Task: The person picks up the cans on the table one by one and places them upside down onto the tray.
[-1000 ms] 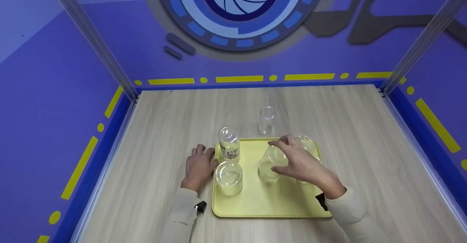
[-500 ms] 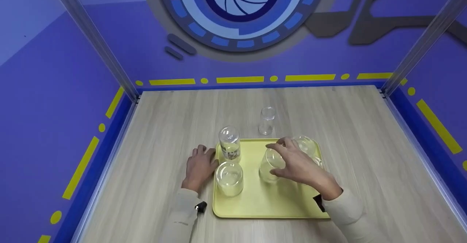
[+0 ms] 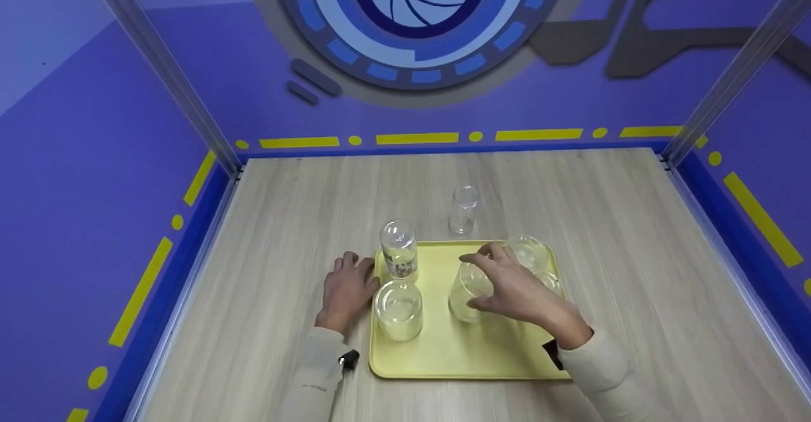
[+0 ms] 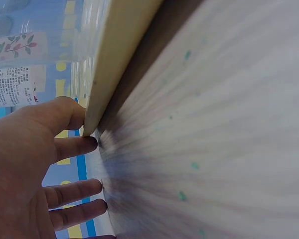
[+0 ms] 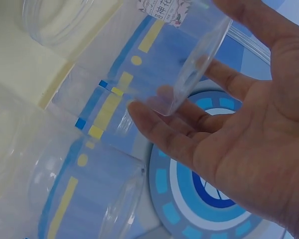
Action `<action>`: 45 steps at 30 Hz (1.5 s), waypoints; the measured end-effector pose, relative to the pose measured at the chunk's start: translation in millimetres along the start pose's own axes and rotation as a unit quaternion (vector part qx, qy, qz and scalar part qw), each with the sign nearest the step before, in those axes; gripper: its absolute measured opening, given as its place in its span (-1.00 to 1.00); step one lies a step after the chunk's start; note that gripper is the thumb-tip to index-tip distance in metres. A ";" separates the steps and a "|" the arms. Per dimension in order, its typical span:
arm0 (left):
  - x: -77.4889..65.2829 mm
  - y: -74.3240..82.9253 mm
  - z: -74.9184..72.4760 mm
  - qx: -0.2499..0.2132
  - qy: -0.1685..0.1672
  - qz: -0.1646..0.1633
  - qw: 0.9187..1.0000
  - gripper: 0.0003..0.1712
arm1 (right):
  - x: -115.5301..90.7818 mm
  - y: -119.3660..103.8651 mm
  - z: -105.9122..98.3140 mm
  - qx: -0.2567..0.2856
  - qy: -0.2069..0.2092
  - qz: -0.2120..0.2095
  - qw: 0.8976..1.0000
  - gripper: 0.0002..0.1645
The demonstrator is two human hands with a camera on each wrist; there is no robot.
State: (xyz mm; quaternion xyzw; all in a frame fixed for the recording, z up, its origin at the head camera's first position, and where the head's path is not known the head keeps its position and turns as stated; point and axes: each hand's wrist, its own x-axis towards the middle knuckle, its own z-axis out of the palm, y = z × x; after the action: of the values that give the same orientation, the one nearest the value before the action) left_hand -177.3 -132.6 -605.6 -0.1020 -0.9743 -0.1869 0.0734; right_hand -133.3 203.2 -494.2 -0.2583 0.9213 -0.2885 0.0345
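My right hand (image 3: 516, 286) curls over the top of a clear cup (image 3: 462, 301) near the tray's middle, thumb at the front of the rim and fingers behind. In the right wrist view this cup (image 5: 194, 47) carries a printed label. The yellow tray (image 3: 437, 365) lies flat on the table. Beside its left edge rests my left hand (image 3: 345, 290). The left wrist view shows its thumb and index fingertip against the tray edge (image 4: 117, 59), other fingers fairly straight on the tabletop. Just inside that edge stand a labelled clear cup (image 3: 398, 248) and a wider one (image 3: 399, 311).
Another clear cup (image 3: 531, 254) stands at the tray's back right, with a further cup (image 3: 550, 281) partly hidden by my right hand. Behind the tray, a slim clear glass (image 3: 464, 210) stands on the wooden table (image 3: 304, 206). Blue printed walls enclose the back and sides.
The cup under my right hand was tilted and now stands more upright. My right hand has shifted slightly left and down with it. The left hand stays still.
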 end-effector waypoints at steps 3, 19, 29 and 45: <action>0.1 -0.4 1.1 -0.002 0.000 0.000 1.000 -0.55 | -0.3 -0.3 1.3 0.004 -0.003 -0.004 1.000 -0.12; 0.2 -2.0 1.8 0.002 0.009 0.005 1.000 -0.55 | -0.3 -5.4 7.2 -0.018 -0.013 -0.029 0.999 -0.10; 1.6 -1.4 0.8 -0.003 0.000 -0.001 1.000 -0.54 | -0.5 -9.1 10.4 -0.025 -0.017 -0.027 0.999 -0.11; -1.1 0.1 2.1 0.007 0.013 0.007 1.000 -0.56 | -2.1 -10.6 14.9 -0.037 -0.013 -0.031 0.999 -0.12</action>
State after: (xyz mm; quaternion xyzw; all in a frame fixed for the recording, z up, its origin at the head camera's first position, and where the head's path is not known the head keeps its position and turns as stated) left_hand -176.5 -131.9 -607.7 -0.1063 -0.9738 -0.1809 0.0879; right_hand -123.4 189.2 -501.0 -0.2912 0.9224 -0.2520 0.0278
